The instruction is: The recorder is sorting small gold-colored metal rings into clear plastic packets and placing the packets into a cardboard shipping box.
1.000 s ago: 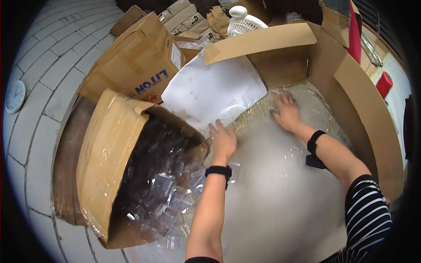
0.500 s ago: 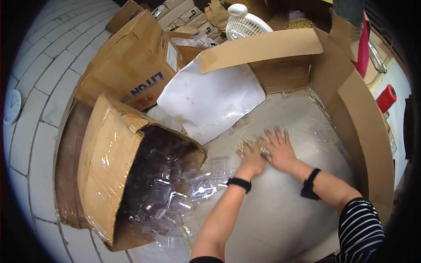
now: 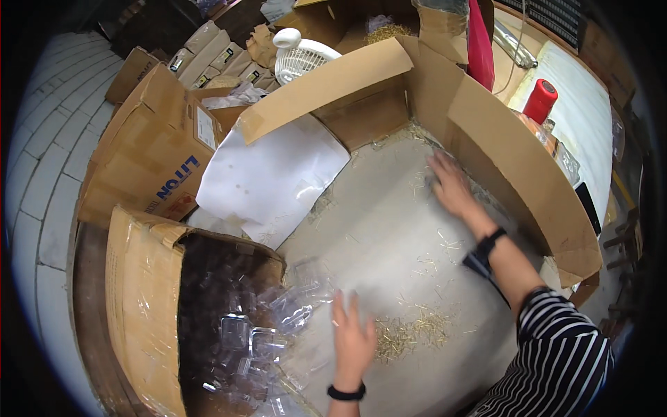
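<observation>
A loose pile of thin, gold-coloured metal pins [image 3: 413,332] lies on the grey work surface [image 3: 375,229], close to me. Just left of it is my left hand [image 3: 353,340], open and holding nothing, its fingers pointing away from me. Farther off, my right hand [image 3: 453,184] reaches toward the cardboard wall on the right. Its fingers are stretched out, a little blurred, over scattered pins. Clear plastic boxes [image 3: 267,340] spill from a tipped cardboard box [image 3: 142,299] left of my left hand.
A cardboard wall [image 3: 500,139] borders the surface on the right. White sheet [image 3: 271,177] leans at the far left, beside a large brown carton [image 3: 142,146]. Behind stands a white fan [image 3: 302,61]. A red cylinder [image 3: 540,101] sits beyond the right wall.
My hands have come apart: the right went forward to the right, the left back toward me. The pins they were over now lie nearer me. The view has turned right.
</observation>
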Available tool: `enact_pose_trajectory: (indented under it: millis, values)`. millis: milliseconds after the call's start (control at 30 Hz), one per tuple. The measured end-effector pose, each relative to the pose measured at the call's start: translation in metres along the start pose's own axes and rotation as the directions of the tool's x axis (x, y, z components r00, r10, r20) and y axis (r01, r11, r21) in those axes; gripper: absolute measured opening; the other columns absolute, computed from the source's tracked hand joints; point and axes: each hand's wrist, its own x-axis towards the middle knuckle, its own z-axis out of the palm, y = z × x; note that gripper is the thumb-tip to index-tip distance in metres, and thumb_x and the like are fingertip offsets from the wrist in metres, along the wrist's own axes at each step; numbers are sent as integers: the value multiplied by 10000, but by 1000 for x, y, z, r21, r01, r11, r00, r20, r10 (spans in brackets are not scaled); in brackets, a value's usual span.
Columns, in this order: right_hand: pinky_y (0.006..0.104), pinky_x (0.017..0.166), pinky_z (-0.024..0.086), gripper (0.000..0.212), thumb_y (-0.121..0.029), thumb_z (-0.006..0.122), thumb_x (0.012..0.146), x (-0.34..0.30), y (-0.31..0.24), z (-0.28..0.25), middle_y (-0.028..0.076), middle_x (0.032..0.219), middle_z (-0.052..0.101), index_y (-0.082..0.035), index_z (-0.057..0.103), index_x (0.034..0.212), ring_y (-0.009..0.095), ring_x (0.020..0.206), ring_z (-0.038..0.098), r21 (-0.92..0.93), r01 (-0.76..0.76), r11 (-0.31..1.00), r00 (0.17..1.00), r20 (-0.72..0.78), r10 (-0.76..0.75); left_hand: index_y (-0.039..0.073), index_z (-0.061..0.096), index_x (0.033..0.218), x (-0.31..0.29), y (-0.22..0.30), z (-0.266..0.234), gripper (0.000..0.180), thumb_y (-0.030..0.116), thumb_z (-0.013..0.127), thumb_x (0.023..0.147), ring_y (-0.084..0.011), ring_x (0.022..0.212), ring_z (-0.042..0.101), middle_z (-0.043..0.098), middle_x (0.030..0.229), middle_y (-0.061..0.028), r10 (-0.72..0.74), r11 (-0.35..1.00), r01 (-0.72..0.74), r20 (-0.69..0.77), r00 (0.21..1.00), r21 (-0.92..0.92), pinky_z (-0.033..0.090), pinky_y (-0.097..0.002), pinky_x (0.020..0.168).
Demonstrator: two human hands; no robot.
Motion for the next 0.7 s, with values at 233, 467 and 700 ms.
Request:
enact_pose_trajectory:
  millis: [233,467,700]
  values:
    - [449,1119,239,486,-173,554,852,-62,-54,28,145,1453,353,-78,472,1321,295,1361,304,-77,253,964,934,280,-223,63,434,1321,92,-69,-14,554,238,627,832,-504,1362,110,140,1488,-259,-403,823,395,-69,913,408,256,-668,1010]
    - [399,1115,251,533,-171,486,866,81,-20,78,227,1450,314,-74,392,1382,366,1341,306,146,-9,989,996,-83,21,50,543,1233,25,-66,17,477,238,651,808,-479,1366,144,154,1508,-211,-197,863,183,-22,980,471,307,-630,992]
    - [494,1135,148,597,-434,479,901,67,-87,116,113,1511,246,-167,352,1419,319,1403,180,-177,346,921,902,334,-275,39,527,1246,-49,-51,9,453,223,609,840,-417,1387,150,252,1492,-147,-207,898,181,23,978,401,282,-625,1008]
